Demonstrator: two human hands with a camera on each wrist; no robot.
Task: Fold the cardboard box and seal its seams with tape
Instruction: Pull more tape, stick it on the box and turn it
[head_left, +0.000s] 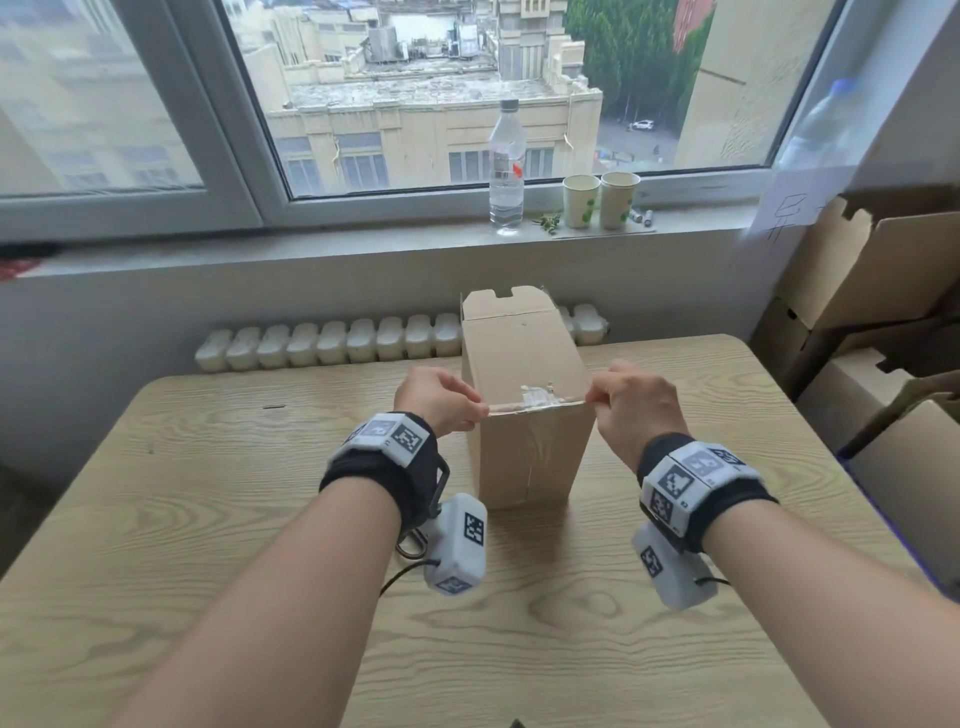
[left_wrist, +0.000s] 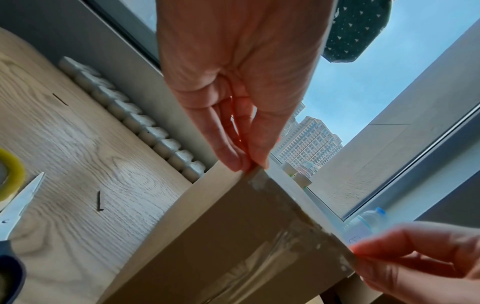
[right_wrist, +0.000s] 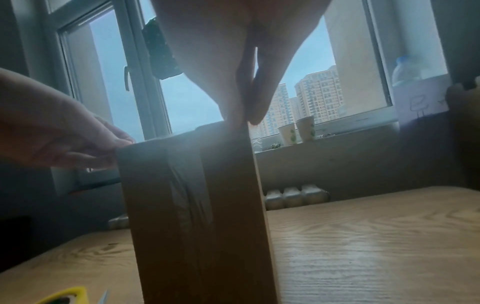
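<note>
A tall brown cardboard box (head_left: 524, 364) stands on the wooden table (head_left: 208, 493), its far flap (head_left: 506, 301) open and upright. A strip of clear tape (head_left: 537, 408) runs along the box's near top edge. My left hand (head_left: 483, 410) pinches the strip's left end at the corner, and my right hand (head_left: 592, 397) pinches its right end. In the left wrist view the left hand (left_wrist: 249, 166) nips the tape (left_wrist: 280, 205) at the box (left_wrist: 207, 236) corner, with the right hand (left_wrist: 363, 257) opposite. More tape runs down the front face (right_wrist: 182, 205).
A yellow tape roll (left_wrist: 10, 174) and scissors (left_wrist: 18, 205) lie on the table to my left. A water bottle (head_left: 506, 166) and two paper cups (head_left: 582, 200) stand on the windowsill. Stacked cardboard (head_left: 883, 270) crowds the right side. A radiator (head_left: 327, 343) runs behind the table.
</note>
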